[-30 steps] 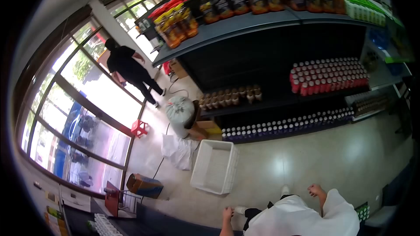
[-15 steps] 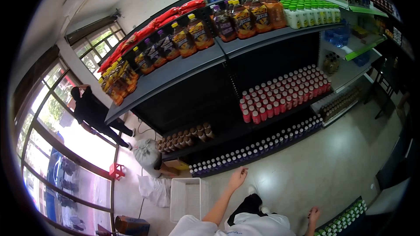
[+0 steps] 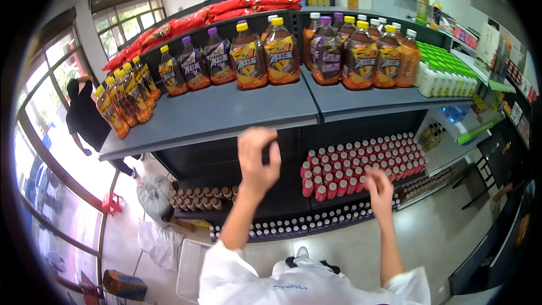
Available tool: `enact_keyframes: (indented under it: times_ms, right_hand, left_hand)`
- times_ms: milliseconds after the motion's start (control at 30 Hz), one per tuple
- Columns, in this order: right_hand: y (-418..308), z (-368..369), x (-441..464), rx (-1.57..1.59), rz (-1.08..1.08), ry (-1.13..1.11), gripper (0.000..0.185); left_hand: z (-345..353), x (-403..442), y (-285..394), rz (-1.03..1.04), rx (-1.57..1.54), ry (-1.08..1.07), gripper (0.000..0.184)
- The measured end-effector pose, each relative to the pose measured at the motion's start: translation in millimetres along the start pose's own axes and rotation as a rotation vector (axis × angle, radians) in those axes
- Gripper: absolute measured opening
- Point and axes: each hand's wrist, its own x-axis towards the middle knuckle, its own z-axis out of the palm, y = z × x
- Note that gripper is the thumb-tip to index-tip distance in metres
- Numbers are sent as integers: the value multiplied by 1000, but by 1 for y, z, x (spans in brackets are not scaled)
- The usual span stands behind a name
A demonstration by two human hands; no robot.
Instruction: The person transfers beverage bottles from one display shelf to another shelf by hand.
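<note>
Left hand (image 3: 257,161), thumb and fingertips apart, hovered near the upper shelf (image 3: 226,106); right hand (image 3: 380,189) near red bottles (image 3: 341,172), finger gap unclear.

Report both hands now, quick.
Left hand: empty, fingers loosely curled, raised before the shelf edge.
Right hand: fingers curled, nothing visible in it, in front of the red bottles.

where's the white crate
In the head view, the white crate sits on the floor at lower left, just right of the crumpled white sack and partly hidden by the left sleeve.
</note>
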Motion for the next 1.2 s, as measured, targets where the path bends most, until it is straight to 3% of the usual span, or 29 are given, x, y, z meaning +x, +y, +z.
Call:
enact_keyframes:
  times_ms: [100, 167, 300, 467, 500, 567, 633, 667, 833, 1000, 1167, 1200]
  right_hand:
    - [-91, 35, 103, -76, -368, -130, 19]
    - [-142, 62, 151, -73, -495, -195, 20]
    - [-160, 123, 252, -457, -697, -139, 24]
    - [-129, 197, 355, -619, -675, -177, 84]
    - [-131, 204, 366, -562, -615, -245, 87]
    - [-126, 212, 379, -450, -466, -397, 88]
    - [-125, 209, 382, -446, -476, -461, 88]
    - [-119, 208, 376, -476, -644, -345, 90]
    - [-122, 189, 332, -556, -834, -173, 90]
    - [-126, 177, 309, -344, -760, -293, 85]
    - [-133, 169, 292, -420, -799, -256, 77]
    - [-134, 165, 285, -447, -805, -254, 74]
  left_hand:
    - [14, 76, -41, -33, 80, -126, 29]
    - [36, 115, -67, -100, 166, -253, 45]
    - [88, 139, -149, 85, 586, -155, 64]
    - [92, 136, -164, 88, 568, -169, 70]
    - [89, 134, -164, 95, 573, -186, 70]
    - [84, 131, -167, 85, 551, -217, 68]
    - [82, 131, -165, 51, 511, -220, 64]
    - [83, 130, -164, 44, 493, -210, 63]
    - [84, 132, -159, 61, 391, -176, 60]
    - [76, 133, -144, 49, 259, -233, 62]
    - [73, 139, -141, 61, -58, -296, 64]
    - [75, 140, -140, 145, -70, -281, 64]
